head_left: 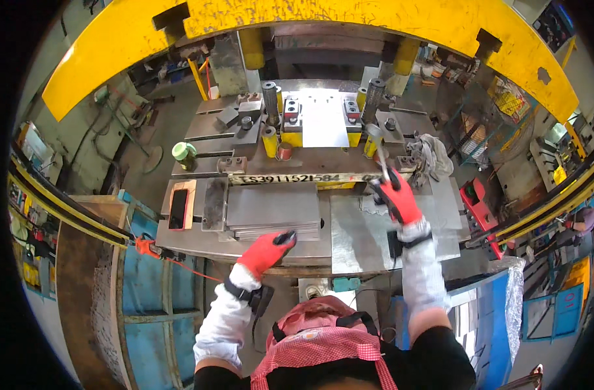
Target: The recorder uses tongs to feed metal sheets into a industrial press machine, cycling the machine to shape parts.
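My right hand (399, 198), in a red glove with dark fingers, is closed round the handle of a thin rod-like tool (381, 158). Its rounded grey end reaches up to the right side of the press die (293, 138); the tool's exact kind is unclear. A pale flat metal sheet (325, 123) lies on the die. My left hand (267, 252), gloved the same way, has its fingers curled together by the front edge of a stack of grey metal sheets (273, 203). Nothing shows between those fingers.
A yellow press beam (349, 12) arches overhead. On the bed stand a green-lidded bottle (184, 155), a phone (178, 208) and a grey rag (433, 159). A bare metal plate (355, 244) lies right of the stack. A red bin (479, 211) is at right; another person (584, 221) is far right.
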The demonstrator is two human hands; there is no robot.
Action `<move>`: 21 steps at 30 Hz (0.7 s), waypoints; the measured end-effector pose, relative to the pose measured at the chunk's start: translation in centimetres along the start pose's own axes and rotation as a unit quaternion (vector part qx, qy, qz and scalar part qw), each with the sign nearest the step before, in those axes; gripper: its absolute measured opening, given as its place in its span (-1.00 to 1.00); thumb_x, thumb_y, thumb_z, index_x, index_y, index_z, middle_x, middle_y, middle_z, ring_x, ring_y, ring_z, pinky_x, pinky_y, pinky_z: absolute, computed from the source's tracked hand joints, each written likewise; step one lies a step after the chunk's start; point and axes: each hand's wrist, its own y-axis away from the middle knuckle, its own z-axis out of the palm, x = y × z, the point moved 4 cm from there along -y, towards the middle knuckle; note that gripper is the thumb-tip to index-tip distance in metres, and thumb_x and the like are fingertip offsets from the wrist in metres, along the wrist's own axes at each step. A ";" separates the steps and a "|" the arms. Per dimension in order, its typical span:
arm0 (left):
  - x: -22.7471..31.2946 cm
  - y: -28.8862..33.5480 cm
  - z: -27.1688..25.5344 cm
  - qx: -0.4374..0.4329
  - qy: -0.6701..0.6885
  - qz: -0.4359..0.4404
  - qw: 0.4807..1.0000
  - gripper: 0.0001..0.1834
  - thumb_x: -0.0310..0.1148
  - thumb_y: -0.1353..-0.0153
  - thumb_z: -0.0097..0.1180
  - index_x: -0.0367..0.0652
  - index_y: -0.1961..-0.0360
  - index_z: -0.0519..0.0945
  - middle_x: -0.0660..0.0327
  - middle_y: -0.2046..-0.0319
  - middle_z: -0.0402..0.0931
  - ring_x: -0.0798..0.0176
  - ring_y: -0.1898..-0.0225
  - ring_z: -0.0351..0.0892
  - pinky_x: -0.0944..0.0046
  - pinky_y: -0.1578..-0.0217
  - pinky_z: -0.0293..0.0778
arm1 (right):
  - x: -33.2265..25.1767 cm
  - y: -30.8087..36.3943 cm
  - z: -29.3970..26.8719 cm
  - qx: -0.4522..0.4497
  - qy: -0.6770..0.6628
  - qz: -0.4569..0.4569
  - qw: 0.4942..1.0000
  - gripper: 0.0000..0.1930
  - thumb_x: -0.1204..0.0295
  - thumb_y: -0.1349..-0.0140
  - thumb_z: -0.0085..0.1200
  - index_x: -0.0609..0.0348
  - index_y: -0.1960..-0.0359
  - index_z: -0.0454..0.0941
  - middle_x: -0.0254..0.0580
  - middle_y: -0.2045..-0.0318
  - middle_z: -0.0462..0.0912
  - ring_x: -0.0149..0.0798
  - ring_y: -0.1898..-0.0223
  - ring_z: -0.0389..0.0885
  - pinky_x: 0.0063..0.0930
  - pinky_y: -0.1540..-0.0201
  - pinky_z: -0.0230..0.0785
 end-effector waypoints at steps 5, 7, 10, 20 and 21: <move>8.0 -9.6 3.4 -0.002 0.112 0.125 0.986 -0.66 -0.17 -0.18 0.01 -0.16 0.13 0.50 0.34 0.41 0.49 0.51 0.44 0.38 0.44 0.38 0.34 | -0.1 -15.4 1.5 -0.147 -0.104 0.029 0.983 -0.95 0.50 -0.07 0.02 0.13 0.40 0.49 -0.40 0.58 0.49 -0.44 0.58 0.43 -0.57 0.52 0.23; 9.7 -14.8 5.4 -0.039 0.139 0.092 0.985 -0.67 -0.18 -0.18 0.01 -0.15 0.11 0.50 0.29 0.32 0.52 0.49 0.37 0.45 0.42 0.32 0.38 | -0.9 -17.3 0.2 -0.132 0.252 -0.403 0.870 -0.95 0.49 -0.10 -0.01 0.14 0.45 0.51 -0.37 0.53 0.53 -0.40 0.54 0.48 -0.56 0.45 0.29; 8.5 -19.1 4.4 -0.102 0.464 0.118 0.872 -0.66 -0.19 -0.22 -0.07 -0.11 0.04 0.45 0.21 0.16 0.50 0.34 0.21 0.51 0.30 0.18 0.43 | -0.9 -15.9 3.3 -0.122 -0.047 -0.079 0.988 -0.91 0.47 -0.10 0.04 0.17 0.35 0.49 -0.36 0.49 0.54 -0.45 0.49 0.50 -0.60 0.45 0.32; 10.7 -26.4 4.0 -0.135 0.715 0.104 0.678 -0.57 -0.24 -0.20 -0.02 -0.27 -0.02 0.32 0.01 0.11 0.46 0.00 0.13 0.50 0.04 0.05 0.45 | 6.3 10.4 -7.1 0.087 -0.166 0.149 0.971 -0.49 0.45 -0.08 0.03 0.19 -0.12 0.25 -0.25 0.44 0.55 -0.51 0.64 0.40 -0.63 0.63 0.29; 10.3 -27.1 3.9 -0.132 0.715 0.107 0.678 -0.57 -0.24 -0.20 -0.02 -0.27 -0.02 0.32 0.01 0.11 0.46 0.00 0.13 0.50 0.04 0.05 0.45 | 7.5 11.2 -7.2 0.092 -0.176 0.183 0.963 -0.51 0.44 -0.09 0.02 0.20 -0.10 0.27 -0.24 0.43 0.55 -0.49 0.64 0.40 -0.62 0.62 0.30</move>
